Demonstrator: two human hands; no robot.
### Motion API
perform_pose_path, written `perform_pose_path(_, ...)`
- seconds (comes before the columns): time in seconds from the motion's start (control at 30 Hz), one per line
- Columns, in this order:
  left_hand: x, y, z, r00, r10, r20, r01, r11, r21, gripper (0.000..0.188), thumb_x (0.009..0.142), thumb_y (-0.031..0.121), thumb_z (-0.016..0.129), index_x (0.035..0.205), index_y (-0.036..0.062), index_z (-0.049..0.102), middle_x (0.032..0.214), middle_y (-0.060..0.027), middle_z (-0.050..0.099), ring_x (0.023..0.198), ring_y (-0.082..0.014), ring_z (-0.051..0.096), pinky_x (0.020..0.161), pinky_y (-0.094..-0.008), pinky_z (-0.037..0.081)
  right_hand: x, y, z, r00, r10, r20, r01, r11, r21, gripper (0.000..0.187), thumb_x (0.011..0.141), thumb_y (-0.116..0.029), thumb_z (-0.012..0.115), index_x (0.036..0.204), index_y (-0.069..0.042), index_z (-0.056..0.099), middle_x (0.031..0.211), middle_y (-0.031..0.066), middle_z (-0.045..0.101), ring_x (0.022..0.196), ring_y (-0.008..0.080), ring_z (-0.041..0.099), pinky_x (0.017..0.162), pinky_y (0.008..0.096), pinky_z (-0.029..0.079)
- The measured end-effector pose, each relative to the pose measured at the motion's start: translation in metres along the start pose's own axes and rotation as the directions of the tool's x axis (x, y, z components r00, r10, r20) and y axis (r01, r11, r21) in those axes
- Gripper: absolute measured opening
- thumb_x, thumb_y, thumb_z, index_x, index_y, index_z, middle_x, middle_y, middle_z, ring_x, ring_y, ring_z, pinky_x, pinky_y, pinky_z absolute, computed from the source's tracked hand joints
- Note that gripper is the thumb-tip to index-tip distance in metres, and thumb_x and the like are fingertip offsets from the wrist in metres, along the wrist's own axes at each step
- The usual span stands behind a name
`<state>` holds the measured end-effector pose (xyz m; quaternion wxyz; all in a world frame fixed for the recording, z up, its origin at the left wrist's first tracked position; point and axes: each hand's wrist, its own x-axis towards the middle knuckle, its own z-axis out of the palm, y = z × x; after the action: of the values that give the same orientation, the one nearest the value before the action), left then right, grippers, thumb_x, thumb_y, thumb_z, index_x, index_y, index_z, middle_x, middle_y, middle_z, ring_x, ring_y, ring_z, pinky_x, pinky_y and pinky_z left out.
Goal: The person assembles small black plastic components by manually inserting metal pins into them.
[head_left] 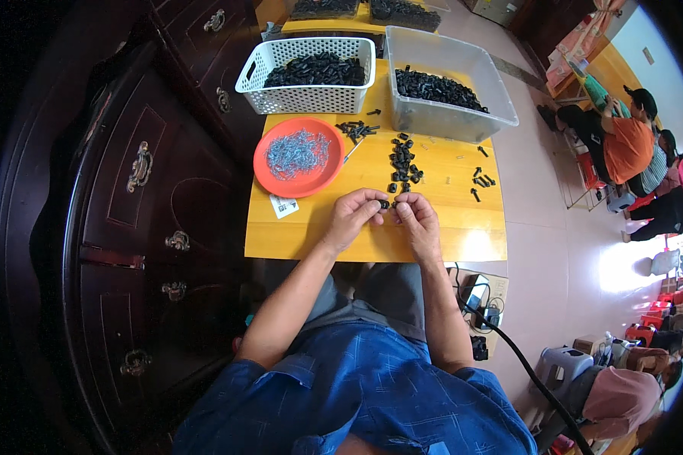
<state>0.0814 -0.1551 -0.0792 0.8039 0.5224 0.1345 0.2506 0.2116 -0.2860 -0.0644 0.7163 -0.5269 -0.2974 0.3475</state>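
Evidently, the left hand (354, 216) pinches a small, rounded black part (384, 205) above the smooth yellow table (463, 220), near its front edge; the right hand (419, 224) grips a dark bit (395, 205) beside it, shape unclear. Beyond lie stubby black pieces (402, 158) and a round red plate (262, 171) of thin, shiny metal bits (297, 154).
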Motion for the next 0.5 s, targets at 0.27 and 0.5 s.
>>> perform_pose_path(0.27, -0.0008, -0.0013, -0.0006, 1.000, 0.007, 0.014, -0.007, 1.000, -0.001, 0.021, 0.103, 0.011, 0.060, 0.120, 0.0002, 0.066, 0.094, -0.0035, 0.070, 0.081, -0.0083, 0.065, 0.079, -0.0239, 0.054, -0.0051, -0.0046, 0.0040, 1.000, 0.011, -0.001, -0.011, 0.998, -0.059, 0.013, 0.101, -0.004, 0.063, 0.114, -0.002, 0.062, 0.099, -0.0015, 0.065, 0.091, 0.0070, 0.061, 0.084, 0.0229, 0.050)
perform_pose_path(0.5, -0.0007, -0.0006, -0.0001, 1.000, 0.023, 0.019, -0.024, 0.998, 0.061, 0.019, 0.102, 0.006, 0.058, 0.118, -0.0004, 0.067, 0.094, -0.0012, 0.069, 0.079, -0.0068, 0.064, 0.076, -0.0221, 0.053, -0.0048, 0.0010, -0.0027, 1.000, 0.014, 0.017, -0.012, 0.996, -0.092, 0.011, 0.099, -0.002, 0.066, 0.110, -0.002, 0.063, 0.098, -0.0013, 0.066, 0.091, 0.0057, 0.061, 0.082, 0.0218, 0.050)
